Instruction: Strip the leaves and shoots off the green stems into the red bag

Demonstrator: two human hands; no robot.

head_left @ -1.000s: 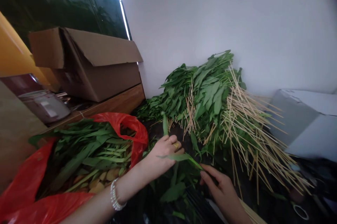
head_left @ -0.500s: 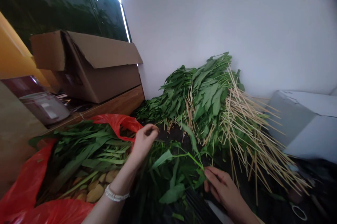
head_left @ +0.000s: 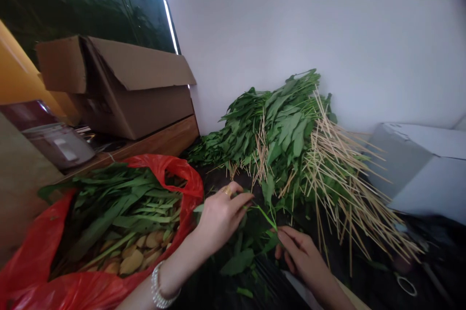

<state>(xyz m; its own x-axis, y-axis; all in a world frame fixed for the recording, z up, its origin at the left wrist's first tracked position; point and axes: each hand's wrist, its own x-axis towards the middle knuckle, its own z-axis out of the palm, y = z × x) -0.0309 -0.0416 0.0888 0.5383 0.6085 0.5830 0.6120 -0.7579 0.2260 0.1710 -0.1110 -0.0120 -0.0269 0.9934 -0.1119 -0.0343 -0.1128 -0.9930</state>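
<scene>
My left hand [head_left: 222, 215], with a gold ring and a pearl bracelet, pinches a green leafy sprig [head_left: 262, 215] at the middle bottom. My right hand [head_left: 300, 254] pinches the lower end of the same sprig's stem. Loose green leaves [head_left: 238, 261] lie on the dark surface under both hands. Just behind them rises a big pile of leafy greens threaded on bamboo skewers [head_left: 291, 140], their bare ends fanning out to the right. At my left, a red plastic bag [head_left: 69, 288] holds long green leaves and pale stem pieces.
A brown cardboard box [head_left: 124, 86] sits on a wooden ledge at the left, with a lidded pot [head_left: 60, 142] beside it. A white box [head_left: 422, 169] stands at the right by the wall. Scissors [head_left: 406, 283] lie at the lower right.
My left hand swung left toward the red bag, then came back to the sprig and pinched it again. My right hand stayed on the stem.
</scene>
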